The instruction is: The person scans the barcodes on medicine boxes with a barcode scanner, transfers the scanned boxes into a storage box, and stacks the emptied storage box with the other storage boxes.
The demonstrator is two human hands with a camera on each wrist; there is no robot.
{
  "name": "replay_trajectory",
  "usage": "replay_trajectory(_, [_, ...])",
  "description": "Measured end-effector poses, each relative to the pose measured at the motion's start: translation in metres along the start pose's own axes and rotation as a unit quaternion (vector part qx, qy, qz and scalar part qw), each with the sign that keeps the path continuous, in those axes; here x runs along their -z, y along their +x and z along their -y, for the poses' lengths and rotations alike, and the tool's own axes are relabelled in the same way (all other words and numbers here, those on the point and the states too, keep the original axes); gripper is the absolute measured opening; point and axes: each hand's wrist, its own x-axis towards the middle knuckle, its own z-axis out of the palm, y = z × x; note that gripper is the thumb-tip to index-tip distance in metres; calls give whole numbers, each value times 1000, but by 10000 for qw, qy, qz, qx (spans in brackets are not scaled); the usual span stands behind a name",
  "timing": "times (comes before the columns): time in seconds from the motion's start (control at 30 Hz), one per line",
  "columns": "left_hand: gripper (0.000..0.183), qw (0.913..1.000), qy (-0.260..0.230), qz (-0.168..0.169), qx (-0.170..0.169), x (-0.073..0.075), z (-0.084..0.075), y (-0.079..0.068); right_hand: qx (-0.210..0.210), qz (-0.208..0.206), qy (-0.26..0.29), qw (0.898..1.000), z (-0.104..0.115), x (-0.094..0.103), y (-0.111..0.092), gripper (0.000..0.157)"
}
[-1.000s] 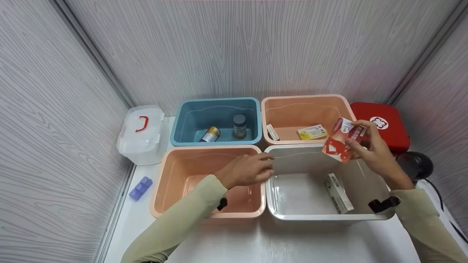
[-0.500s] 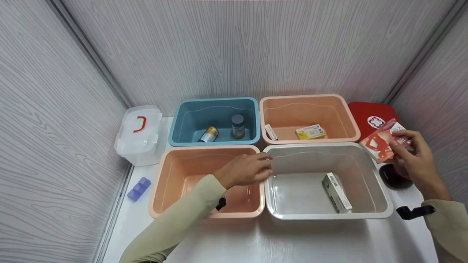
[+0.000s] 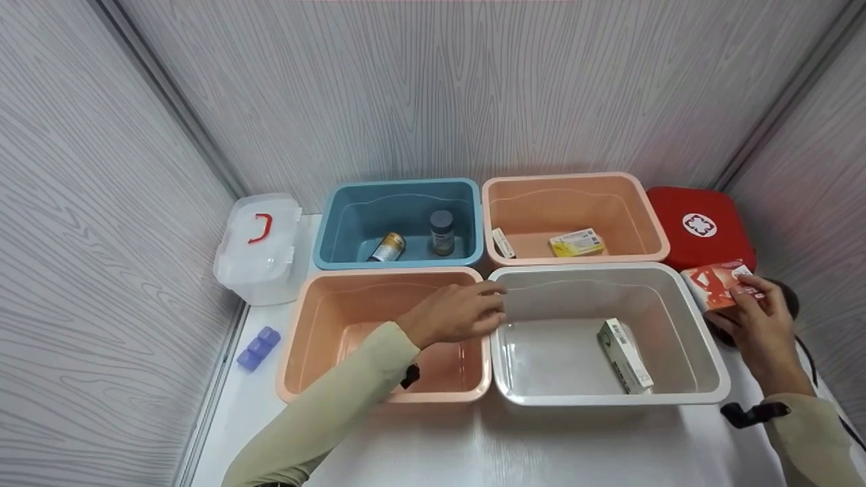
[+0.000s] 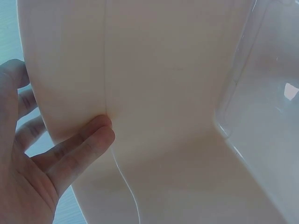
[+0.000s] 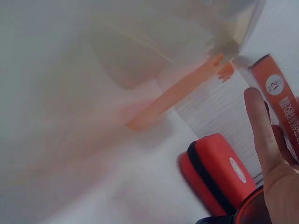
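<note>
My right hand (image 3: 770, 331) pinches a red and white medicine box (image 3: 716, 284) between thumb and fingers, just beyond the right rim of the grey bin (image 3: 555, 400). In the right wrist view, the box's narrow printed side (image 5: 280, 100) faces the camera. My left hand (image 3: 454, 314) hovers at the border of the front pink bin (image 3: 385, 398) and the grey bin, fingers loosely bent. The left wrist view shows its fingertips (image 4: 100, 128) before a pale wall; whether they touch it I cannot tell. A white-green box (image 3: 624, 357) lies in the grey bin.
A blue bin (image 3: 399, 265) contains two bottles. The back pink bin (image 3: 568, 196) has a yellow-white box (image 3: 576, 243) and a small white box (image 3: 503, 244). A red first-aid case (image 3: 703, 226) stands right. Left are a clear lidded box (image 3: 260, 250) and a purple pill organizer (image 3: 259, 348).
My right hand has carried the red medicine box from over the grey bin out to the right, then lower, in front of the first-aid case. The left hand stays in place.
</note>
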Motion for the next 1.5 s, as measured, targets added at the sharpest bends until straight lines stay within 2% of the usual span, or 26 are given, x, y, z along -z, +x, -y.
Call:
replay_trajectory(0.27, [37,9999,47,-97,-69,0,0,0,-470,-688,327,9960,-17,5,-2,28])
replay_trajectory(0.4, [37,9999,52,-99,-85,0,0,0,-743,-979,155,9923,-20,7,-3,27])
replay_trajectory(0.53, [37,9999,10,-95,-69,0,-1,0,-817,-1058,60,9910,-20,8,-3,27])
replay_trajectory(0.7, [38,9999,-1,-93,-46,0,0,0,-483,-850,268,9948,-16,4,-4,28])
replay_trajectory(0.8, [38,9999,-13,-104,-39,0,0,0,-165,-690,204,9973,-9,-2,-3,32])
replay_trajectory(1.0, [37,9999,-40,-91,-49,1,0,0,390,-469,104,9981,18,-17,3,38])
replay_trajectory(1.27, [40,10000,-28,23,69,1,-1,-1,727,-191,-529,9958,50,-47,19,44])
replay_trajectory(1.5, [40,9999,-29,94,92,2,-2,0,614,63,-865,9943,64,-81,42,47])
